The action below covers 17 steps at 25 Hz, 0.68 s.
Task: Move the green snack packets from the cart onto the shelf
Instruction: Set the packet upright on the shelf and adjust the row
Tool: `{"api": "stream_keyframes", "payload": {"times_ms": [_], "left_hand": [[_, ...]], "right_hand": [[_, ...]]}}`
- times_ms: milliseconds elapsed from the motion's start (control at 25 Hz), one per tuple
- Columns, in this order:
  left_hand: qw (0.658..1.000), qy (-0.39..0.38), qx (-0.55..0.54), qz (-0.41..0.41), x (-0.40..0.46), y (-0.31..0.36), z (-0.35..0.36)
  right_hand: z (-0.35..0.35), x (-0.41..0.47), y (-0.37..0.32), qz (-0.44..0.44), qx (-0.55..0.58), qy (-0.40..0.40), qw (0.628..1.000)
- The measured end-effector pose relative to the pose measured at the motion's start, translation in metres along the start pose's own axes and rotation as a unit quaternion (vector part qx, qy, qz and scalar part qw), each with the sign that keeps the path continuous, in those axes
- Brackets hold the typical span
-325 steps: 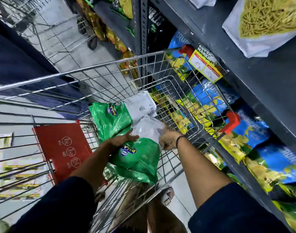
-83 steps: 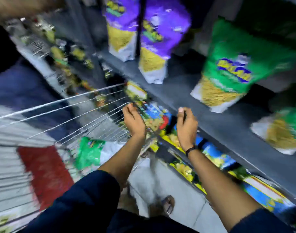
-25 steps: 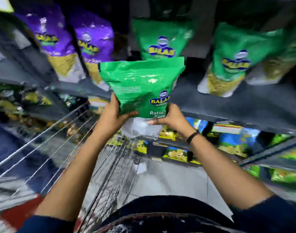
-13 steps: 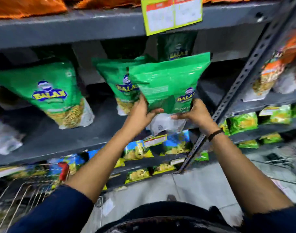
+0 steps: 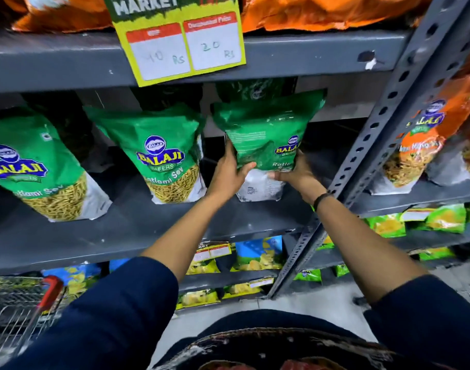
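Hands frame the crinkled green plastic snack packet we are setting upright on the grey metal shelf, close to the shelf's right end beside the perforated grey steel upright. Our left hand wraps the packet's lower left side with the thumb across its front, and our right hand clasps the lower right corner, fingers curled over the white bottom panel; both hands are closed on the packet. Its base appears to touch the shelf board, though we cannot tell for certain. A black band circles the right wrist, and dark blue sleeves cover both forearms nearer us. Just left of the held packet stands a second green packet with a clear window of yellow sev, and a third of the same kind sits toward the shelf's left end. A yellow-green price card hangs from the edge of the shelf above. The wire shopping cart with a red handle end shows at the lower left corner of the view.
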<state>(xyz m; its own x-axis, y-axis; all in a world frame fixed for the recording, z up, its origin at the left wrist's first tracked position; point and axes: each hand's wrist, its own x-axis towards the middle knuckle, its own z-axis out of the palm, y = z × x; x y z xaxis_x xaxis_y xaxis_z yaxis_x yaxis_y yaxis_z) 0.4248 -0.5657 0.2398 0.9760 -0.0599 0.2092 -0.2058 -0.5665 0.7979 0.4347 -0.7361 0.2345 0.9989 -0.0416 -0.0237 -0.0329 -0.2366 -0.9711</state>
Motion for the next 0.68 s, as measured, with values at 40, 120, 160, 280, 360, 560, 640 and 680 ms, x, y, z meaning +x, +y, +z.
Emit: {"api": "stream_keyframes", "payload": {"times_ms": [40,120,160,280,360,560,640,680], "left_hand": [[1.0,0.001,-0.005,-0.001,0.001,-0.001,0.002],[1.0,-0.005,-0.011,-0.013,0.002,0.001,0.003],[1.0,-0.004,-0.007,-0.017,0.001,0.002,0.004],[1.0,0.011,-0.013,-0.025,-0.004,0.002,0.007],[0.999,0.031,-0.015,-0.023,-0.005,0.005,0.01],[0.99,0.11,0.083,-0.015,-0.03,0.024,0.033],[0.986,0.144,0.082,-0.001,-0.043,0.026,0.035],[0.985,0.164,0.045,-0.009,-0.044,0.022,0.035]], "right_hand": [[0.0,0.001,0.002,-0.003,0.004,0.0,1.0],[0.001,-0.001,0.004,-0.007,0.0,0.014,1.0],[0.001,-0.002,0.003,-0.01,0.003,0.013,1.0],[0.003,-0.004,0.012,-0.019,0.024,0.03,0.999],[0.015,-0.013,0.022,-0.023,0.029,0.101,0.994],[0.047,-0.032,0.031,0.037,0.075,0.168,0.982],[0.036,-0.018,0.031,0.048,0.118,0.143,0.981],[0.03,-0.011,0.033,0.061,0.122,0.163,0.977]]}}
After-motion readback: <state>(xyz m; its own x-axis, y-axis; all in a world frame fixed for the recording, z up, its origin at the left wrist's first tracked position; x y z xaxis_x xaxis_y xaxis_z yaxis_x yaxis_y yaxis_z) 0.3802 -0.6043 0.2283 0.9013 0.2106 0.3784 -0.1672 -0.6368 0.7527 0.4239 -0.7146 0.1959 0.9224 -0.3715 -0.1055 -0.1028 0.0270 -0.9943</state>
